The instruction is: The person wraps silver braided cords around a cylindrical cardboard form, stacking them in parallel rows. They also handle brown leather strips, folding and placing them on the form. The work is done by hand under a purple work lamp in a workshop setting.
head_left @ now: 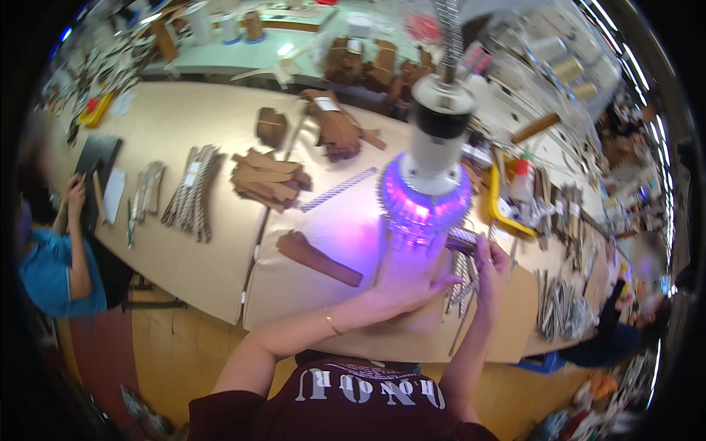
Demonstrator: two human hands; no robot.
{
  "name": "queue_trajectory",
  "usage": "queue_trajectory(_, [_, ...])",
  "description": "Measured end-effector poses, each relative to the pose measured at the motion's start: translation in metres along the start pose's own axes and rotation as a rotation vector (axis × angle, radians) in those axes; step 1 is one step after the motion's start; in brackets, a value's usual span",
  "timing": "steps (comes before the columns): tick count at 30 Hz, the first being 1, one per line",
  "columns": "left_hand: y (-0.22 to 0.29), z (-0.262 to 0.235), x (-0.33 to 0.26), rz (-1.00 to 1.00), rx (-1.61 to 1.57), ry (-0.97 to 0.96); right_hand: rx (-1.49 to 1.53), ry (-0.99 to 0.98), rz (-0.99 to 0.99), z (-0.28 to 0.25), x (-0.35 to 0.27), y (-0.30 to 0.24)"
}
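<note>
Both hands (448, 275) half-lost in purple lamp (430, 184) glare

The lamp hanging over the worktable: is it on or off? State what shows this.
On. The lamp glows purple around its lower ring and throws purple light on the table and the left hand below.

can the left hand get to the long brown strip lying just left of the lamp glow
Probably yes: the left hand rests flat on the table, and the brown strip lies just to its left with only bare tabletop between them.
</note>
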State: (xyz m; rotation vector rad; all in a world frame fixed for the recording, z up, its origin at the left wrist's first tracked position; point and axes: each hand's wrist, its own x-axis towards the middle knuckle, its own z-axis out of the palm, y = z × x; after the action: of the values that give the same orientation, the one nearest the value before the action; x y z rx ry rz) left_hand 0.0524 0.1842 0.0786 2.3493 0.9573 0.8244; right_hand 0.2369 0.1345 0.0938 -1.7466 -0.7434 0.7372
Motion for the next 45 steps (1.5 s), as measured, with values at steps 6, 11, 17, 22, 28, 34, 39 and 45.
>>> queue_trajectory(6, [-0.004, 0.005, 0.004, -0.018, -0.072, -0.016, -0.373, 0.285, -0.214, 0.005, 0.004, 0.026])
queue_trajectory(11, [-0.021, 0.005, -0.016, 0.078, -0.016, 0.072, -0.231, 0.381, -0.229, -0.001, -0.025, 0.019])
queue_trajectory(17, [-0.086, -0.036, -0.093, -0.044, 0.098, 0.319, -0.242, 0.355, -0.289, 0.009, -0.073, -0.015])
queue_trajectory(22, [-0.124, -0.074, -0.132, -0.533, 0.242, 0.45, -0.373, -0.348, -0.544, 0.054, -0.12, -0.045])
queue_trajectory(28, [-0.137, -0.071, -0.137, -0.634, 0.145, 0.452, -0.619, -0.887, -0.612, 0.16, -0.122, -0.023])
queue_trajectory(34, [-0.14, -0.06, -0.141, -0.597, 0.152, 0.545, -0.62, -0.447, -0.661, 0.237, -0.108, 0.026])
queue_trajectory(39, [-0.14, -0.061, -0.139, -0.594, 0.142, 0.574, -0.619, -0.466, -0.508, 0.238, -0.104, 0.028])
queue_trajectory(45, [-0.133, -0.059, -0.143, -0.648, 0.057, 0.583, -0.641, -0.529, -0.416, 0.234, -0.105, 0.02])
